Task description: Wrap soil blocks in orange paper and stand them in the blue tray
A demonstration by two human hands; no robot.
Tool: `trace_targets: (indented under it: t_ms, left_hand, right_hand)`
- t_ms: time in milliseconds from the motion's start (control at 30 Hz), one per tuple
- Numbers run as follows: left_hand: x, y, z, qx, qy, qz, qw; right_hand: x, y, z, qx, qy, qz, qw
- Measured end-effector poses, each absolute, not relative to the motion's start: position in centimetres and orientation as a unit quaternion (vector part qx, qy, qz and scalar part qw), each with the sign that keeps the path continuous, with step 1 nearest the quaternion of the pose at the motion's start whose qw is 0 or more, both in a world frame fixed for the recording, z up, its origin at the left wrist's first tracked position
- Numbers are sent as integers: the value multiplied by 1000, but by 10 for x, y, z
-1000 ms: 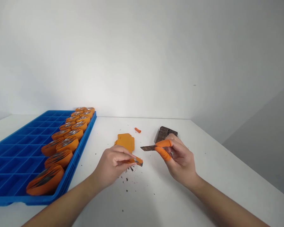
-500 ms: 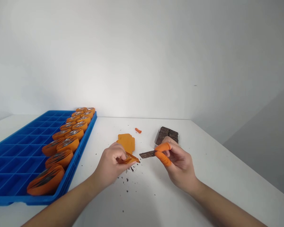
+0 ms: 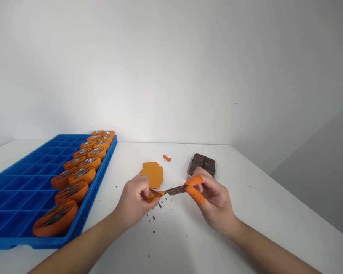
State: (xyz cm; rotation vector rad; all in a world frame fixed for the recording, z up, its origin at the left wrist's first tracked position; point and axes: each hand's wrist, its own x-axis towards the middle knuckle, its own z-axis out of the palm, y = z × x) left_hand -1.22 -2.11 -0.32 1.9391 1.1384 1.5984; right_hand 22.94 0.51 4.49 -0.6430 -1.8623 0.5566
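Note:
My left hand (image 3: 136, 192) is closed around a small folded orange paper packet (image 3: 157, 194), its pointed end turned to the right. Orange finger cots (image 3: 194, 180) cover the thumb and forefinger of my right hand (image 3: 214, 199). Between those fingertips I pinch a thin, dark brown, flaky slab (image 3: 175, 190). The slab's left end meets or nearly meets the packet's tip; I cannot tell whether it is inside. Behind my left hand lie flat orange paper pieces (image 3: 153, 175), seemingly stacked. A clear tub (image 3: 186, 173) behind my right hand holds several more dark slabs (image 3: 201, 163).
To the left is a blue compartment tray (image 3: 25, 179) with two columns of curved orange packets (image 3: 71, 192) along its right side. A loose orange finger cot (image 3: 167, 158) lies toward the back. Dark crumbs (image 3: 153, 218) are scattered on the white table (image 3: 246, 243).
My right hand has moved slightly left, bringing the slab up to the packet's tip. The packet in my left hand has shifted a little left and tilted.

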Motion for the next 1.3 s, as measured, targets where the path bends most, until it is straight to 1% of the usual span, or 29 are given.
trace_targets:
  t_ms: [433,700,800,1033,1300]
  left_hand:
    - [-15,-18,-6,703,452,500,227]
    - [-11,-21,-8,647,465,488,356]
    - [-10,-21,-7,631,469,483,385]
    - [-10,-21,-13,612,467,481,420]
    - [-9,-21,-14,604,462,491,425]
  right_hand:
    - [230,5,46,-255,-784,228,518]
    - [230,4,44,-262,-782,246,508]
    - [230,4,44,-262,-782,254,506]
    - [230,4,45,-244,-798,252,491]
    - [232,7,48,-245,-812,229,479]
